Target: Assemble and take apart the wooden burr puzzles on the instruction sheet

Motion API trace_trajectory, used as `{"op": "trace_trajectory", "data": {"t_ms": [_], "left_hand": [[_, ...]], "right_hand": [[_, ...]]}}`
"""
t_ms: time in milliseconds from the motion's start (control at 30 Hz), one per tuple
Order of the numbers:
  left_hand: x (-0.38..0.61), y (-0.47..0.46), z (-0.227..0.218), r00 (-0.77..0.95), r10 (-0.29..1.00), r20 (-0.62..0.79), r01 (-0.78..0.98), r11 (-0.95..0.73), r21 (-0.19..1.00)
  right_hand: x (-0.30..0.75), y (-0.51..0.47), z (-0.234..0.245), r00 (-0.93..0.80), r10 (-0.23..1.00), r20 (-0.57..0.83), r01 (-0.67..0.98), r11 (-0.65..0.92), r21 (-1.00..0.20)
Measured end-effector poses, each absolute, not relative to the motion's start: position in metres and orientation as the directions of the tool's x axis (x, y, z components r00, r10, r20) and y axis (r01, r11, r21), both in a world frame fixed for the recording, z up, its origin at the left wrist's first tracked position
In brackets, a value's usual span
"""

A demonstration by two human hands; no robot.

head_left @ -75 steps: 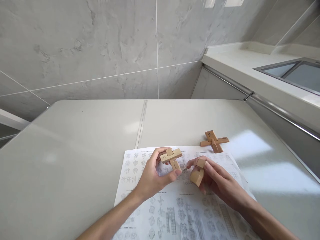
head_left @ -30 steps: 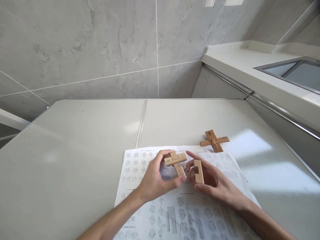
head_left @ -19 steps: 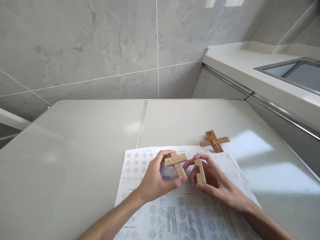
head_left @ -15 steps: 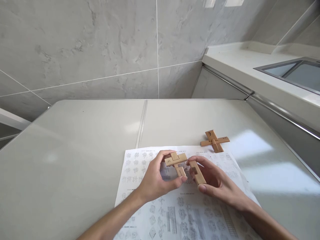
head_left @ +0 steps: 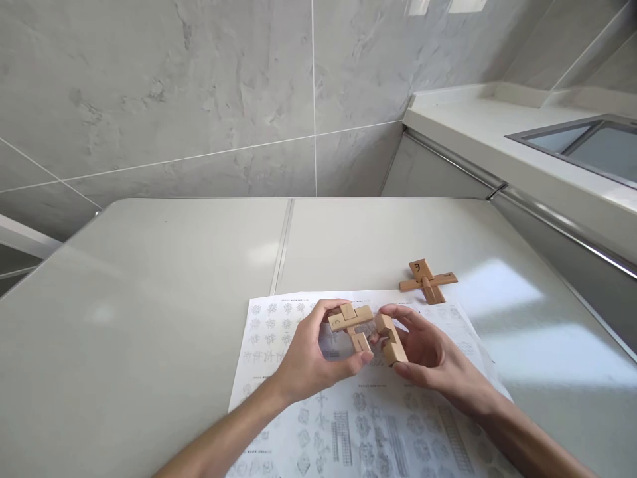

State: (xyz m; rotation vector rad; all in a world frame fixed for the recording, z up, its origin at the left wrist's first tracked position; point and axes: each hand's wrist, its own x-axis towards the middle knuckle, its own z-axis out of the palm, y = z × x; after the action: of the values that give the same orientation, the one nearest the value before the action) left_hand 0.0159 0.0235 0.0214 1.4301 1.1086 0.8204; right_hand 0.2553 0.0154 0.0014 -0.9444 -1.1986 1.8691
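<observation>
My left hand [head_left: 313,355] grips a partly assembled wooden burr puzzle [head_left: 350,321], thumb below and fingers behind; several interlocked bars show, one with a dark mark. Just to its right, my right hand [head_left: 428,345] pinches a single notched wooden puzzle piece [head_left: 392,340] between thumb and fingers, its cut-out showing. A small gap separates this piece from the assembly. Both are held above a printed instruction sheet [head_left: 279,398] covered in puzzle diagrams.
A cross of joined wooden pieces [head_left: 426,282] lies at the sheet's far right edge. The glossy light table [head_left: 149,318] meets a grey tiled wall [head_left: 199,86]. At right stands a white counter [head_left: 458,123] with a metal-framed inset [head_left: 572,143].
My right hand has turned the notched piece, so its notch now faces more up and to the right. My left hand and the assembly have hardly moved.
</observation>
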Motion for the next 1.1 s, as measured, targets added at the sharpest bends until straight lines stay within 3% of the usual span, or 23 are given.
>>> {"op": "trace_trajectory", "data": {"t_ms": [300, 500, 767, 1100], "left_hand": [[0.015, 0.023, 0.02, 0.328, 0.94, -0.09, 0.203, 0.023, 0.979], [0.015, 0.023, 0.021, 0.326, 0.941, -0.09, 0.207, 0.022, 0.978], [0.016, 0.021, 0.017, 0.349, 0.937, 0.0, 0.176, -0.066, 0.982], [0.014, 0.019, 0.011, 0.425, 0.898, 0.113, 0.146, -0.191, 0.971]], "right_hand": [[0.261, 0.016, 0.005, -0.435, 0.866, -0.248, -0.056, -0.301, -0.952], [0.263, 0.014, 0.001, -0.413, 0.877, -0.245, -0.082, -0.303, -0.949], [0.262, 0.015, 0.001, -0.485, 0.819, -0.306, -0.242, -0.462, -0.854], [0.251, 0.011, 0.004, -0.512, 0.805, -0.301, -0.23, -0.466, -0.854]]}}
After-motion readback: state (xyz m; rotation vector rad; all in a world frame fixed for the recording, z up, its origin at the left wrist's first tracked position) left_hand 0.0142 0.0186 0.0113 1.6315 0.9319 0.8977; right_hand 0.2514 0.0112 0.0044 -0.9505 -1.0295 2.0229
